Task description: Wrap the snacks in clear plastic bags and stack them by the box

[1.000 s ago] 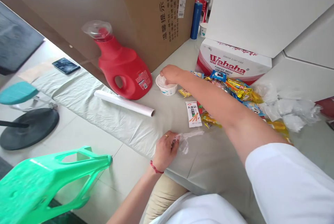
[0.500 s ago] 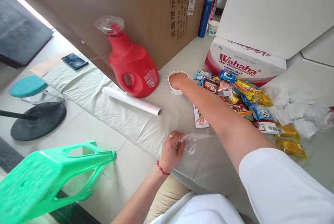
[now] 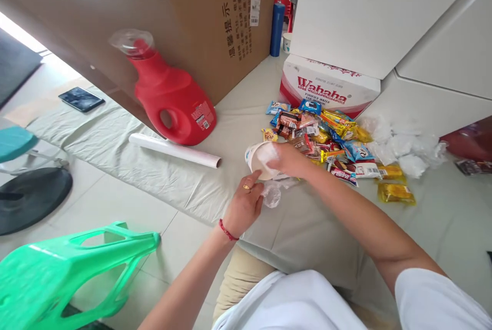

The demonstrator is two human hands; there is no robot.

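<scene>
Our left hand (image 3: 243, 204) pinches clear film (image 3: 272, 196), a finger at the tilted paper cup (image 3: 250, 156) between our hands. Whether our right hand (image 3: 289, 160) grips its wall or the inner plastic (image 3: 266, 153), we cannot tell; a loose hold could drop it.

Head-worn, facing forward and down.
Looks from above the lap (image 3: 243, 267), over the left hand (image 3: 243, 206) and right hand (image 3: 286, 160) at close range, then across the cloth-covered table (image 3: 180, 184) to the brown carton (image 3: 188, 27).
</scene>
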